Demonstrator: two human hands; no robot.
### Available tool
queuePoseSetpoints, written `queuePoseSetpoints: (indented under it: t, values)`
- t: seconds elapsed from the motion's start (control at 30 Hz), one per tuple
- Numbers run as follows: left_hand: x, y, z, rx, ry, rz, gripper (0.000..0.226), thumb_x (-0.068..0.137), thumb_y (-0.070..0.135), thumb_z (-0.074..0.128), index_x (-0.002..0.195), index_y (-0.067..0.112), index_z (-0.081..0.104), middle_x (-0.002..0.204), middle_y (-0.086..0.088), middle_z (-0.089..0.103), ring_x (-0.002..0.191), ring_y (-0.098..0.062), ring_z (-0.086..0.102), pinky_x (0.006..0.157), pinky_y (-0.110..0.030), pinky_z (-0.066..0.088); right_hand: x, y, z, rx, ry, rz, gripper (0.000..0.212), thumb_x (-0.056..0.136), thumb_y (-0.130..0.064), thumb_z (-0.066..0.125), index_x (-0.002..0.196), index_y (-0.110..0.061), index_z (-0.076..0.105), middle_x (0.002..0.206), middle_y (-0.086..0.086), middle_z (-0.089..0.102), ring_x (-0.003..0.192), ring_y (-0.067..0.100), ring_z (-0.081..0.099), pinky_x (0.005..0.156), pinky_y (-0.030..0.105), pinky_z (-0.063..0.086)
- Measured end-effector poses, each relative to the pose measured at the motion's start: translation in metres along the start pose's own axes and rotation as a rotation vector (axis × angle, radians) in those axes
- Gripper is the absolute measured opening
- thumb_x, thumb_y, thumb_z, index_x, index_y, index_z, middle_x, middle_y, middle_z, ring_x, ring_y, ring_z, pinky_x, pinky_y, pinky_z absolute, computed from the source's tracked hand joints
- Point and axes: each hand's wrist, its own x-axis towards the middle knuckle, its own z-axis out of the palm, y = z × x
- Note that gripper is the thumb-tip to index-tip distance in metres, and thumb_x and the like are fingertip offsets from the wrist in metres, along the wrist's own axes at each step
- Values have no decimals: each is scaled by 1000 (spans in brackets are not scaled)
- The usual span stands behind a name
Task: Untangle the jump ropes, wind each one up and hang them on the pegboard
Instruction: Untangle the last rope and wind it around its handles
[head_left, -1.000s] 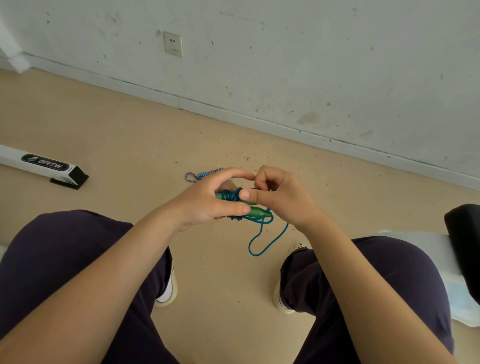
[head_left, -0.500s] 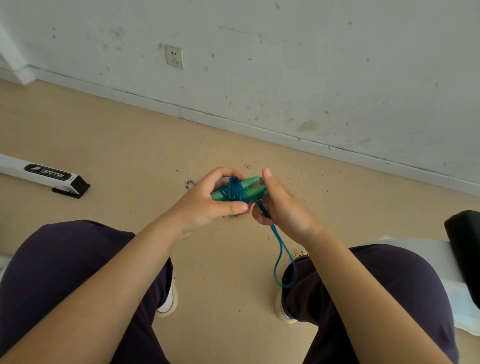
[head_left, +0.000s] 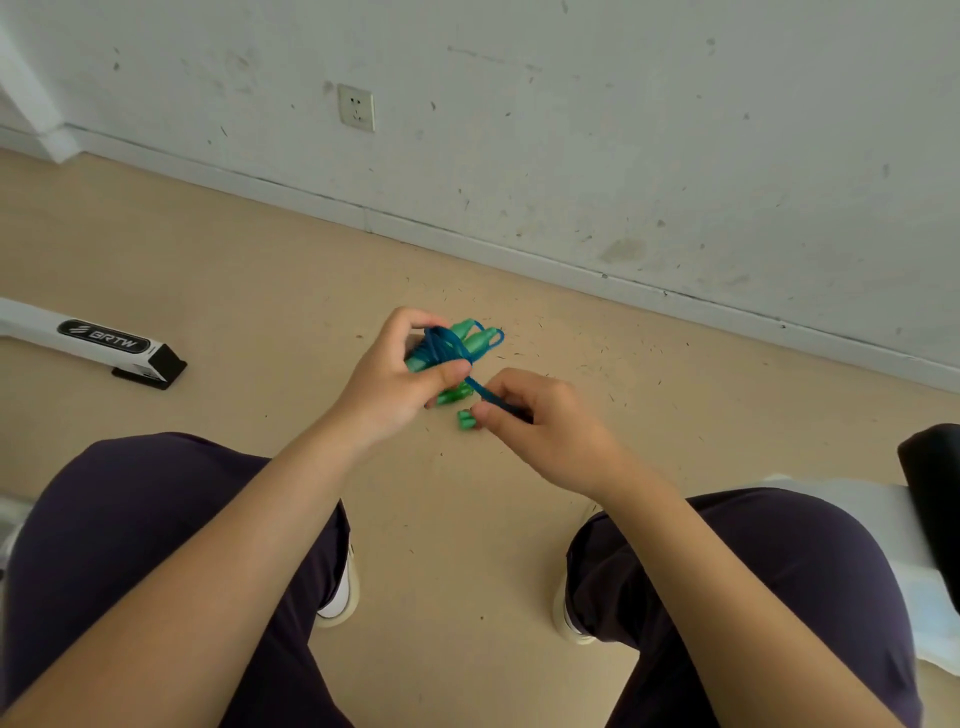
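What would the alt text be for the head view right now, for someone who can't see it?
Seen from above, a seated person's left hand grips green jump rope handles wound with blue cord, while the right hand pinches the cord's free end. Beige floor, white wall with an outlet.

Open floor (head_left: 249, 270) lies ahead of the knees, up to the wall (head_left: 571, 104). Obstacles: white bar with black end cap (head_left: 104, 343) on the floor at far left; black object (head_left: 935, 499) at the right edge; both thighs below, bare floor passage between them
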Motion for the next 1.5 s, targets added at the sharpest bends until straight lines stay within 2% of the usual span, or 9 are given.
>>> queuePoseSetpoints:
  t: [0.17,0.27,0.4,0.6,0.83,0.97,1.1,1.3,1.5]
  values:
    - [-3,-3,3,88,-196,-70,38,82,14,79,108,28,55,100,-12,65,65,-14,56,61,-29,46,-3,2,-17,-114,115,-177,8,94,-16,62,88,-13,66,70,-12,57,63,7,48,60,19,38]
    - [-7,0,7,109,-378,-106,38,85,8,76,113,23,54,92,-10,66,70,-15,59,62,-32,47,-1,9,-24,-192,138,-251,12,91,-12,57,91,-9,69,78,-2,63,71,10,51,65,19,41]
    - [-12,-1,12,153,-518,-135,37,84,6,76,110,23,55,90,-9,65,72,-17,56,63,-32,46,2,10,-27,-128,100,-207,13,88,-5,63,91,-12,74,76,-13,60,74,0,54,70,9,39]
    - [-18,7,17,145,-508,-149,26,76,31,84,86,36,61,84,-1,70,70,-14,59,57,-26,42,6,12,-30,222,100,85,17,72,-15,85,70,-18,69,60,-2,59,54,5,47,56,21,40]
    - [-19,9,16,168,-450,-106,20,90,21,73,104,33,64,91,1,74,74,-13,67,59,-19,46,8,18,-29,444,44,145,45,76,-6,82,79,-17,38,66,3,46,59,17,45,53,25,38]
    - [-19,12,12,112,-452,-91,48,79,32,71,120,53,58,107,1,73,81,-13,69,61,-23,48,7,16,-26,485,5,112,25,83,-8,77,79,-6,52,66,1,51,60,14,52,60,22,45]
    - [-20,9,12,14,-446,-5,49,83,24,68,127,45,62,101,-12,71,76,-19,63,58,-29,46,4,13,-23,542,-46,122,16,89,-20,71,85,-10,60,71,-2,60,62,9,56,61,20,45]
    - [-19,10,13,-78,-300,14,24,88,11,70,109,24,72,87,-3,73,73,-20,69,55,-30,46,5,10,-19,522,-119,165,68,94,-66,37,106,-2,55,70,11,50,62,23,40,61,35,35]
    - [-14,8,4,-62,-259,5,24,86,10,71,104,25,74,90,-2,74,71,-17,65,55,-30,48,4,19,-27,574,-78,234,27,102,-30,51,106,-7,63,61,-4,45,52,9,36,51,22,32]
